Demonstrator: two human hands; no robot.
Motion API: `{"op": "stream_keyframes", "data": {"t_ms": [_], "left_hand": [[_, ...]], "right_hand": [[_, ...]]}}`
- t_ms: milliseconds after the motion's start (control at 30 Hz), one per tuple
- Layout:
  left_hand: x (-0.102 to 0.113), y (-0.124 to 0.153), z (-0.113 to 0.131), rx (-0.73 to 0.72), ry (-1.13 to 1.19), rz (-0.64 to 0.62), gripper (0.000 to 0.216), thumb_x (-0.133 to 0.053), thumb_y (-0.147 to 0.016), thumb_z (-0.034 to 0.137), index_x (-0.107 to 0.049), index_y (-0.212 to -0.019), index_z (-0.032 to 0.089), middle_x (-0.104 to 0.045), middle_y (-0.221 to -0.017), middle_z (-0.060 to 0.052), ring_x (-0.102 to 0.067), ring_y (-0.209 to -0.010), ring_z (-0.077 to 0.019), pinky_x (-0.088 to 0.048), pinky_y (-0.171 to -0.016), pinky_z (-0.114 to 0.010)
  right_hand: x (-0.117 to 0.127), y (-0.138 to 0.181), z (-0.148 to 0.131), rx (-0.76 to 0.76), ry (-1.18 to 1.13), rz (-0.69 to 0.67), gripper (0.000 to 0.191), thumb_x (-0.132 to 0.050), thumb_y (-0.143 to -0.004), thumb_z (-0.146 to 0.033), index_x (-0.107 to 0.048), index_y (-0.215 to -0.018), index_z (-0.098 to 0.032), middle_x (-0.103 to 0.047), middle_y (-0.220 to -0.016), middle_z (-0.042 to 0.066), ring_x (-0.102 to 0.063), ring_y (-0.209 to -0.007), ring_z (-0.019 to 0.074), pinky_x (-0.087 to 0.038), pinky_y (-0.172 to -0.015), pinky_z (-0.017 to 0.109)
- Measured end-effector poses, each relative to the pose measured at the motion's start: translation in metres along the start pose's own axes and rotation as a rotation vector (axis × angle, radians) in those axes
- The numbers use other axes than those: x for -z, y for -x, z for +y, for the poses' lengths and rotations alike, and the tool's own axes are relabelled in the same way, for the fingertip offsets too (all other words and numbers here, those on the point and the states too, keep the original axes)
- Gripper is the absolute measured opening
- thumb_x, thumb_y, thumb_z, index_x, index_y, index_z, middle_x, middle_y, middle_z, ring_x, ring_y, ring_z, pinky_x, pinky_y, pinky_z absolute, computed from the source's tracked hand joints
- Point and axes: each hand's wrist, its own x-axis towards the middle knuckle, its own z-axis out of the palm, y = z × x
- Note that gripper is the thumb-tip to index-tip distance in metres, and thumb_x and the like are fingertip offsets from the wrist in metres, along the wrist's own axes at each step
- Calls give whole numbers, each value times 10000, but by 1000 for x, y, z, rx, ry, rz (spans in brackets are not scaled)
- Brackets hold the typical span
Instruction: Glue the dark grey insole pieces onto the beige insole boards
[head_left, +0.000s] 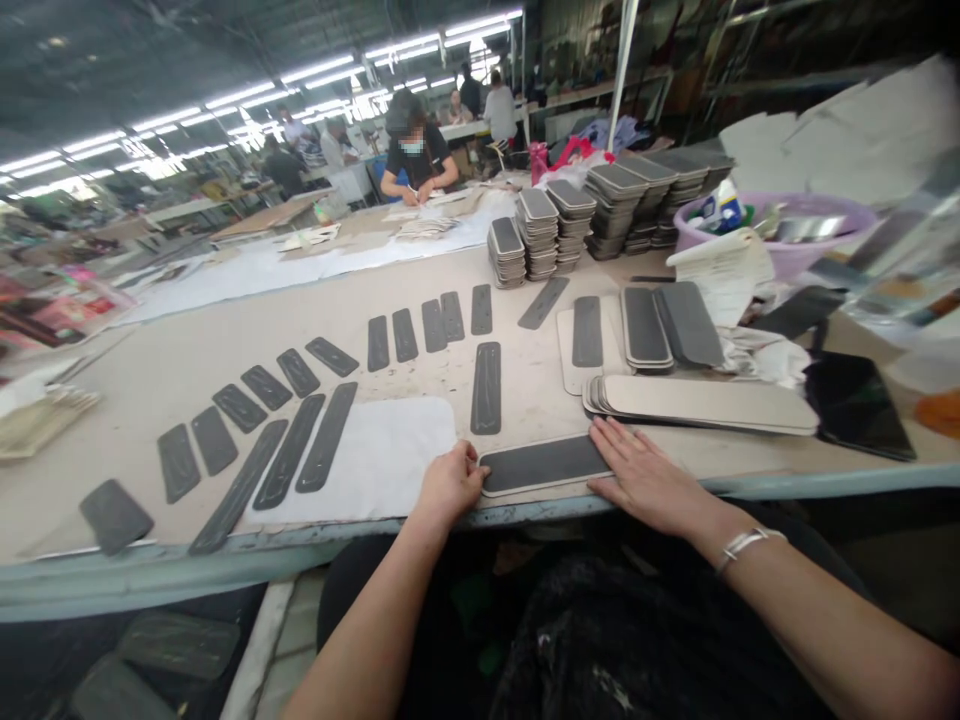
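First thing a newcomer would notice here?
Probably the dark strips spread across the table, mostly toward the left. Then the purple basin, upper right, beside tall stacks. At the near edge, the left hand and right hand touch opposite ends of a dark-faced panel.

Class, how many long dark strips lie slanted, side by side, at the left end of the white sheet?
3. The rightmost strip is, of these, nearest the left hand; the middle strip lies left of it; the leftmost strip reaches the table's front edge. None is hidden.
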Motion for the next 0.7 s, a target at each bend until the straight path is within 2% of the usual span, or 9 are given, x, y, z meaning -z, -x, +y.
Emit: {"op": "stream_keyframes", "data": {"t_ms": [100,200,267,367,467,567,700], "left_hand": [[4,2,-1,-18,-19,-28,134,-524,-798,252,-538,-925,212,-634,-717,9,-596,-694,-152,-391,-616,-241],[7,8,3,-61,-92,31,202,-473,-833,259,-550,-1005,187,-629,-874,-48,-597,-805,-175,-428,-720,-274],[6,10,10,-154,-127,88,282,-498,-828,308,-550,-1070,171,-583,-1036,-89,-568,-937,-196,-418,-836,-296],[3,8,22,-323,-153,33,426,-599,-761,338,-534,-1144,164,-506,-1180,-109,-480,-1099,-226,-355,-960,-307],[4,-1,31,-319,-217,-73,503,-669,-684,341,-537,-1134,159,-515,-1134,-112,-474,-1086,-252,-363,-939,-325],[11,-11,36,-216,-282,-160,570,-730,-584,398,-542,-1072,171,-532,-1039,-90,-508,-1001,-256,-402,-853,-319],[17,-12,38,-161,-276,-158,540,-785,-472,381,-534,-906,180,-526,-941,-51,-515,-911,-232,-406,-756,-287]], "right_hand": [[-2,-2,-2,-7,-60,21,756,-325,-848,-604,-222,-1418,-118,-195,-1462,113,-137,-1347,244,-150,-1096,457],[0,-2,-4,-18,-110,18,748,-365,-838,-596,-264,-1405,-120,-214,-1456,116,-146,-1345,246,-147,-1095,457],[3,-2,-6,-28,-127,9,752,-374,-836,-591,-269,-1400,-105,-213,-1455,123,-137,-1347,243,-139,-1098,454],[9,-3,-7,-62,-183,-9,767,-399,-833,-568,-262,-1395,-64,-215,-1450,146,-143,-1346,249,-153,-1097,455],[16,-3,-1,-161,-310,66,697,-456,-831,-457,-304,-1375,-48,-288,-1424,157,-233,-1322,239,-229,-1085,397],[23,-1,12,-334,-424,172,548,-481,-821,-348,-432,-1300,-87,-474,-1294,159,-437,-1194,251,-336,-1020,392],[25,0,24,-435,-527,184,497,-531,-798,-376,-509,-1219,-113,-590,-1137,138,-563,-1026,241,-437,-905,371]]}}
